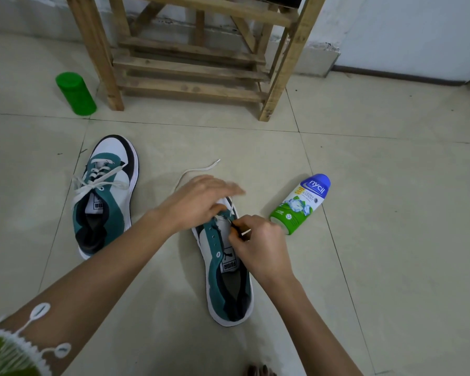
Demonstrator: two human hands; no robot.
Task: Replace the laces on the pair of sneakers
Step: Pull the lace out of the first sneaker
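Note:
Two teal, white and black sneakers lie on the tiled floor. The left sneaker (105, 196) is fully laced with white laces, loosely tied. The right sneaker (227, 270) in the middle has mostly bare eyelets. A white lace (194, 170) trails from its toe across the floor. My left hand (198, 202) hovers over the toe, blurred, its fingers spread and fairly straight. My right hand (258, 245) pinches the lace tip beside the lower eyelets. The toe of the right sneaker is hidden under my left hand.
A green-and-blue powder bottle (300, 204) lies on its side right of the middle sneaker. A green cylindrical container (75, 94) stands at the back left. A wooden rack (193, 55) stands against the wall behind. My toes (258, 370) show at the bottom edge.

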